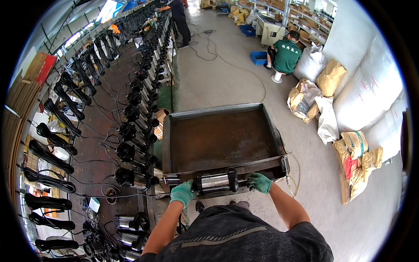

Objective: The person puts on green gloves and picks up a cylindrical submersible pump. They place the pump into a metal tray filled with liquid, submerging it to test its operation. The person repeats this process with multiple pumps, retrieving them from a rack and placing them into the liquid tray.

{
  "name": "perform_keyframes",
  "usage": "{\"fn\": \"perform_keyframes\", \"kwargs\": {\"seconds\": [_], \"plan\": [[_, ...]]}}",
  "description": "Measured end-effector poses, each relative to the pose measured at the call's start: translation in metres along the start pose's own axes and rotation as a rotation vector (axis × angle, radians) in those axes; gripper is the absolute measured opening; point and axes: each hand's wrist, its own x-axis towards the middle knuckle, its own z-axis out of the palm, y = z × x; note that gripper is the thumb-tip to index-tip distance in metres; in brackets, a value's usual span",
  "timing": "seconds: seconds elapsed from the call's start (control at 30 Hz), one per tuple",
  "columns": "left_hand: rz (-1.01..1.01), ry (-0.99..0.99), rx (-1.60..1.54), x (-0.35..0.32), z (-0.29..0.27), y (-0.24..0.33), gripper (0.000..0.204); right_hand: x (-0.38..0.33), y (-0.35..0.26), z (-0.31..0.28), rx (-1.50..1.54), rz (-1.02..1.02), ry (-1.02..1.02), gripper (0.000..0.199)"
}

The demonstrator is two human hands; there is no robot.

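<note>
A steel-bodied pump (214, 181) with black ends lies sideways on the front ledge of a large metal tank (214, 168). My left hand (182, 194), in a green glove, is closed at the pump's left end, beside a small metal cylinder (172, 179) fixed to the ledge. To the right of the pump, my gloved right hand (260, 183) has its fingers curled near a thin rod (242, 181). What those fingers hold is hidden. Shallow brownish liquid seems to cover the tank's floor.
Rows of similar pumps (131, 150) with coiled black cables (48, 157) fill the long bench at left. A hose (298, 174) hangs by the tank's right corner. Sacks (355, 163) stand at right. One person (286, 56) sits on a stool; another (179, 19) stands farther back.
</note>
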Motion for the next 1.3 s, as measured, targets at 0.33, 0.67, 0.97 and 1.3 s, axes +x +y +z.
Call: {"fn": "perform_keyframes", "kwargs": {"seconds": [0.33,0.67,0.97,1.3], "plan": [[0.007,0.035,-0.027,0.003,0.007,-0.004,0.077,0.0,-0.048,0.019,-0.499,0.202,-0.019,0.028],[0.046,0.075,-0.058,-0.006,0.001,-0.002,0.075,0.011,-0.048,0.038,-1.674,0.226,0.158,0.041],[0.01,-0.007,-0.054,0.005,0.001,0.002,0.08,-0.004,-0.008,0.014,-0.176,0.065,0.229,0.03],[-0.007,0.001,-0.03,0.0,-0.01,0.009,0.08,0.004,-0.028,0.01,-0.31,0.019,-0.019,0.061]]}}
